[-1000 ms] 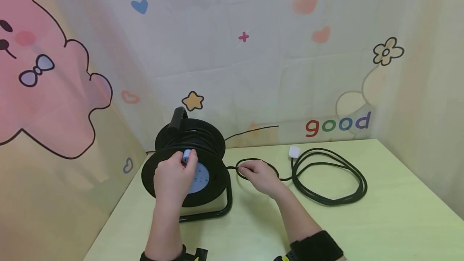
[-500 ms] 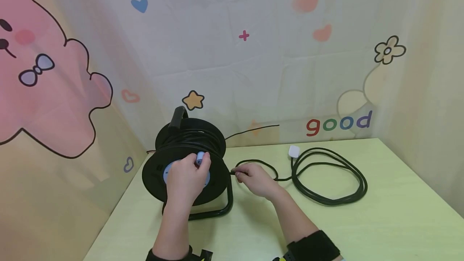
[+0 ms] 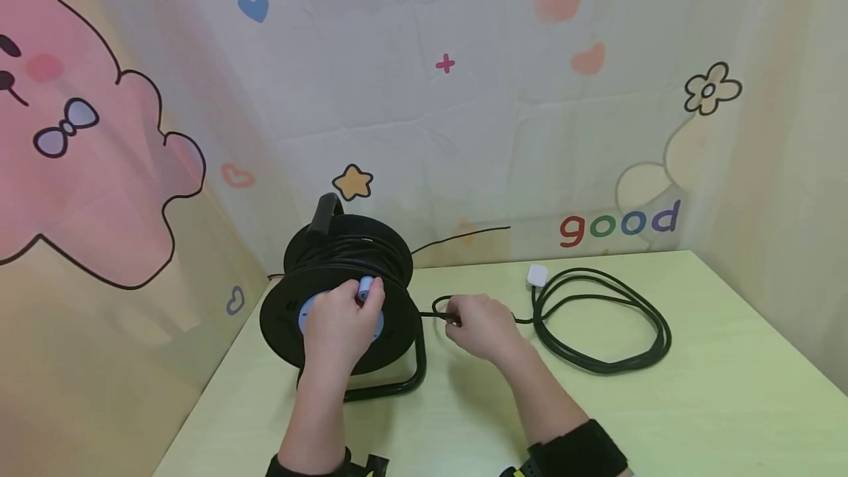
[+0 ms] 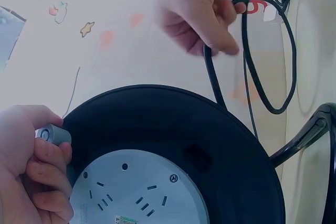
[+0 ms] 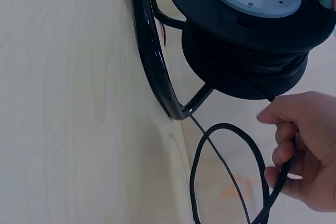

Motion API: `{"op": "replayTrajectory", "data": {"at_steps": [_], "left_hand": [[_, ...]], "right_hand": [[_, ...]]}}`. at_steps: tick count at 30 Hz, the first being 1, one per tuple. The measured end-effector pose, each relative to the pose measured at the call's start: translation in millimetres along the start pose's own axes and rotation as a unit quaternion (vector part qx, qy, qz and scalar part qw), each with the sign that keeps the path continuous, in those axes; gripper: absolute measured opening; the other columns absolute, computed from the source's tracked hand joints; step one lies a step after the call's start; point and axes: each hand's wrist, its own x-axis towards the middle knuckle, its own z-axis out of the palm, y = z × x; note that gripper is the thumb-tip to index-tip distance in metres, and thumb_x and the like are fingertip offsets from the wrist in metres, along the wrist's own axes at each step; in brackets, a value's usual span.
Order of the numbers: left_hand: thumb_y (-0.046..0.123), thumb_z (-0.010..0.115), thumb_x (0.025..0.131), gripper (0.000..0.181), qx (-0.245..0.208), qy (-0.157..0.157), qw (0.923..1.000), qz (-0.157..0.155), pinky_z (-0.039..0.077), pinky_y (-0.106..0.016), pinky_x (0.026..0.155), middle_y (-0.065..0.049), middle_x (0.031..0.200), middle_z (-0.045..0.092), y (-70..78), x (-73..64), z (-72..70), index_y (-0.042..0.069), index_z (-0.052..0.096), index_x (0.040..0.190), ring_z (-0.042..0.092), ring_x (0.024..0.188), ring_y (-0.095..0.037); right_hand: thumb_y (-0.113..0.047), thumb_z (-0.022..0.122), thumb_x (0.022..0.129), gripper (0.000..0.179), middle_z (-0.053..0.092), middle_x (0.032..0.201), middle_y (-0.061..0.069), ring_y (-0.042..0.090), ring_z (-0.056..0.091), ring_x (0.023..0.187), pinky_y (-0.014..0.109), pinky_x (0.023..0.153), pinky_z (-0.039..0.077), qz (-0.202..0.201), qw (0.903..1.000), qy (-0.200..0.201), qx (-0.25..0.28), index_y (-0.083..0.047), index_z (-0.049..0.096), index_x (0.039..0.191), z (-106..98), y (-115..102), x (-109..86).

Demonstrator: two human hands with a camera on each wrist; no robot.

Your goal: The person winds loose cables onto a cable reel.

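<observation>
A black cable reel stands on its tubular frame, with black cable wound between its two discs. My left hand grips the small grey-blue crank knob near the upper edge of the front disc. In the left wrist view the grey socket panel shows at the disc's middle. To the right of the reel, my right hand holds the black cable in curled fingers. From there the cable runs left to the drum; a loose loop of it hangs past the hand in the right wrist view.
More cable lies in a coil on the right of the pale table, with a white plug at its back left. A printed curtain stands behind. The reel's handle rises at its top.
My left hand has carried the knob to the right, turning the reel, and then stopped. My right hand moved towards the reel, then back right along the cable. The loose loop has shrunk.
</observation>
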Motion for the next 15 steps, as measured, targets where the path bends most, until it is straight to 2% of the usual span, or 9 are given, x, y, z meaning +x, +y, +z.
{"op": "replayTrajectory", "data": {"at_steps": [4, 7, 9, 11, 13, 15], "left_hand": [[0.040, 0.052, 0.095, 0.050, -0.009, 0.000, 0.9999, -0.010, 0.029, -0.032, 0.038, 0.001, 0.047, 0.036, -1.0, -0.8, -1.9, 0.013, 0.042, 0.054, 0.040, 0.044, -0.017], [0.040, 0.052, 0.095, 0.050, -0.008, 0.004, 0.9999, -0.013, 0.029, -0.032, 0.037, 0.001, 0.046, 0.036, -2.0, -1.1, -3.6, 0.013, 0.041, 0.053, 0.039, 0.042, -0.017], [0.040, 0.052, 0.095, 0.051, -0.006, 0.007, 0.9999, -0.014, 0.029, -0.032, 0.037, 0.001, 0.045, 0.036, -2.6, -1.0, -4.9, 0.013, 0.041, 0.053, 0.039, 0.042, -0.017], [0.040, 0.052, 0.094, 0.050, -0.007, 0.010, 0.9998, -0.016, 0.029, -0.032, 0.037, 0.001, 0.045, 0.036, -2.9, -0.6, -6.1, 0.013, 0.041, 0.053, 0.039, 0.042, -0.018], [0.040, 0.052, 0.094, 0.050, -0.007, 0.011, 0.9998, -0.018, 0.029, -0.032, 0.037, 0.001, 0.046, 0.035, -3.4, -0.1, -6.7, 0.013, 0.041, 0.053, 0.039, 0.042, -0.018], [0.040, 0.052, 0.094, 0.050, -0.007, 0.009, 0.9998, -0.018, 0.028, -0.032, 0.038, 0.000, 0.046, 0.035, -4.1, 0.2, -6.7, 0.013, 0.041, 0.053, 0.039, 0.042, -0.018]], "right_hand": [[-0.025, 0.064, 0.082, 0.014, 0.051, 0.059, -0.007, 0.015, 0.048, 0.052, 0.033, 0.043, 0.038, 0.045, 0.9958, 0.040, -0.069, -0.019, 0.055, 0.072, -6.2, 2.0, -3.2], [-0.040, 0.064, 0.088, 0.030, 0.051, 0.057, -0.003, 0.019, 0.049, 0.049, 0.035, 0.041, 0.038, 0.074, 0.9913, 0.065, -0.087, -0.017, 0.053, 0.072, -10.8, 3.2, -4.6], [-0.052, 0.061, 0.088, 0.042, 0.050, 0.054, -0.001, 0.019, 0.048, 0.046, 0.035, 0.039, 0.037, 0.093, 0.9881, 0.073, -0.098, -0.016, 0.051, 0.071, -13.6, 5.2, -5.3], [-0.058, 0.059, 0.087, 0.047, 0.049, 0.053, -0.001, 0.018, 0.047, 0.045, 0.034, 0.038, 0.037, 0.104, 0.9873, 0.072, -0.097, -0.015, 0.051, 0.070, -16.4, 8.0, -6.3], [-0.053, 0.061, 0.088, 0.044, 0.050, 0.055, -0.001, 0.017, 0.047, 0.046, 0.034, 0.039, 0.038, 0.103, 0.9887, 0.072, -0.081, -0.014, 0.051, 0.071, -18.5, 12.3, -7.5], [-0.041, 0.066, 0.089, 0.035, 0.052, 0.059, -0.001, 0.017, 0.049, 0.050, 0.034, 0.043, 0.040, 0.093, 0.9901, 0.083, -0.065, -0.013, 0.052, 0.073, -21.2, 16.9, -9.0]]}}
